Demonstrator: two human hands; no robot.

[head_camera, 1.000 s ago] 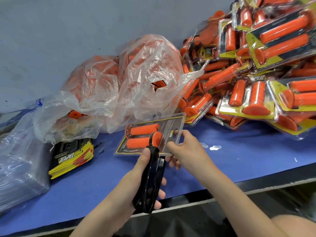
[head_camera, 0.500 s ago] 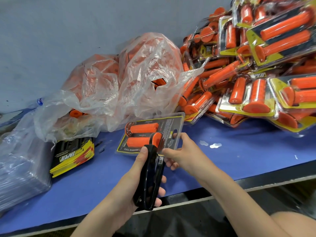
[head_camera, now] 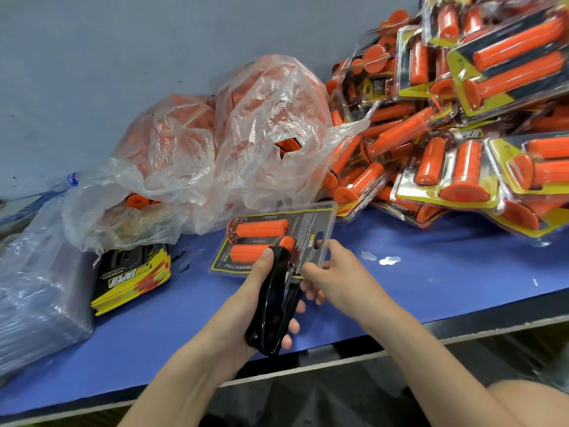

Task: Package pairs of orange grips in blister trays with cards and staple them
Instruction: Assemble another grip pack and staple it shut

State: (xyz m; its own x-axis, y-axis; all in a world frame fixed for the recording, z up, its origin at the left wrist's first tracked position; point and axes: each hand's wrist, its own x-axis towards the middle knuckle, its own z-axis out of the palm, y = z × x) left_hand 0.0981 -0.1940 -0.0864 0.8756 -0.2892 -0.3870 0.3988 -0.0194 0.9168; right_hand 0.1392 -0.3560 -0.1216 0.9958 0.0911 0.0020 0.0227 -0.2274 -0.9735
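Head view: left hand (head_camera: 246,306) grips the black stapler (head_camera: 274,303), nose on the blister pack's (head_camera: 277,238) near edge; right hand (head_camera: 332,275) pinches that edge just beside.

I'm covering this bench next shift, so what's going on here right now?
A person is stapling a blister pack that holds two orange grips. The left hand grips a black stapler with its nose at the pack's near edge. The right hand pinches the pack's end beside it, at the blue table. A pile of finished packs lies to the right. A bag of loose grips, a stack of cards and clear trays sit to the left.
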